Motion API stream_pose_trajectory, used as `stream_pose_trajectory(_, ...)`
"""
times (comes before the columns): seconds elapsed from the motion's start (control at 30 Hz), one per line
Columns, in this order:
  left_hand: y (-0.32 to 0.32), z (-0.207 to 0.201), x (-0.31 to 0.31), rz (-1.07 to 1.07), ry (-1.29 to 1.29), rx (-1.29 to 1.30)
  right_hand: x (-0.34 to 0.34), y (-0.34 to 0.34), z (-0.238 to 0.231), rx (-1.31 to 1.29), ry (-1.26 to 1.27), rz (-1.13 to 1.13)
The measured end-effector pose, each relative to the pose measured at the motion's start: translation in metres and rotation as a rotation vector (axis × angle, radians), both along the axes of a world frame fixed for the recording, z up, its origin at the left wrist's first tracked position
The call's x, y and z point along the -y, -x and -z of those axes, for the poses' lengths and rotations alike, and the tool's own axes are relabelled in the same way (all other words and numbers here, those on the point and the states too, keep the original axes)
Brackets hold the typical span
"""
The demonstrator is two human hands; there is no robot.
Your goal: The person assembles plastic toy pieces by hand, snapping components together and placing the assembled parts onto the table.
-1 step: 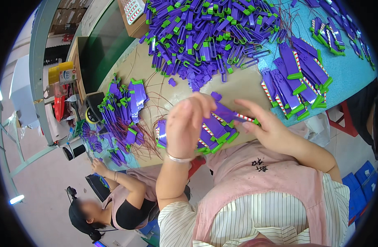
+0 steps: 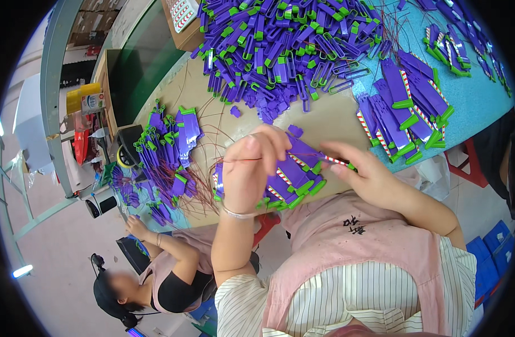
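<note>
A purple piece (image 2: 335,160) with a red-and-white striped edge is held above the tabletop (image 2: 326,117), the grip of the right hand (image 2: 371,174) clamped on it. A thin red wire (image 2: 243,160) crosses the curled left hand (image 2: 247,174), whose grip cannot be made out. Similar striped pieces (image 2: 291,178) lie below; beyond rises a purple-and-green heap (image 2: 280,50).

Two bare hands, left (image 2: 250,168) and right (image 2: 365,169), are handling one purple stripe-edged plastic piece (image 2: 335,160), with one pink-aproned co-worker (image 2: 177,259) toward eight o'clock and one purple-and-green plastic heap (image 2: 285,50) at twelve.
</note>
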State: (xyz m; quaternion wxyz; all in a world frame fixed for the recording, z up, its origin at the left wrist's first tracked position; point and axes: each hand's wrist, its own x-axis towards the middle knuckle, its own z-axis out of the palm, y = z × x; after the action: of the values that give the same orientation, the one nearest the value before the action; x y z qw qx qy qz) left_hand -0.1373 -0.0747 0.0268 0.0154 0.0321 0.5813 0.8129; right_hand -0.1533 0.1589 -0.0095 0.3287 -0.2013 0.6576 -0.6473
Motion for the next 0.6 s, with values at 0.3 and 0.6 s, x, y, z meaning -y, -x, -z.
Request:
stream_pose_trajectory(0.3,0.018,0.024,-0.002,0.108,1.507,-0.436,-0.005,0.007,-0.011,-0.026,-0.091,-0.154)
stream_pose_trajectory(0.6,-0.019,-0.007,-0.038,-0.208,0.589,0.196,0.009,0.011,-0.016,0.357,0.074,0.002)
